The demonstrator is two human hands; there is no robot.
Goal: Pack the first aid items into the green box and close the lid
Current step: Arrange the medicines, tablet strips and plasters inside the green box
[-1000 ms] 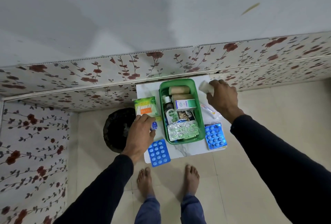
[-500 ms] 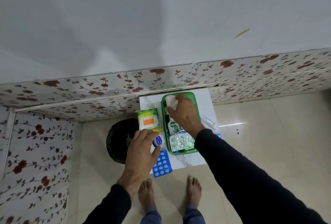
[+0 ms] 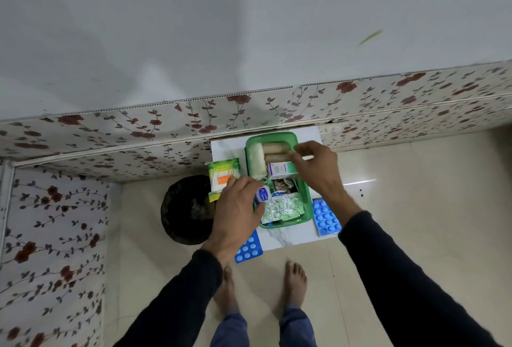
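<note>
- The packing looks a good way along, in my judgement: the green box [image 3: 277, 180] sits on the small white table [image 3: 288, 235] by the flowered wall and already holds two tan bandage rolls [image 3: 273, 148], a white cotton roll [image 3: 256, 162], a small white carton [image 3: 281, 169] and a crinkled silver pill strip [image 3: 281, 206].
- Left to pack: the green pack of cotton swabs [image 3: 221, 175] left of the box, a blue pill card [image 3: 327, 217] to its right, and another blue pill card [image 3: 248, 249] at the table's near edge.
- No lid is in view, so closing it remains.
- The left hand [image 3: 235, 213] pinches a small blue-capped bottle [image 3: 263, 194] between thumb and fingers, just beside the box's left wall.
- The right hand [image 3: 315, 172] hovers over the box's far right rim, fingers curled together; whether they hold anything I cannot tell.
- The box is smooth, rounded plastic; the pill cards are bumpy and glossy.
</note>
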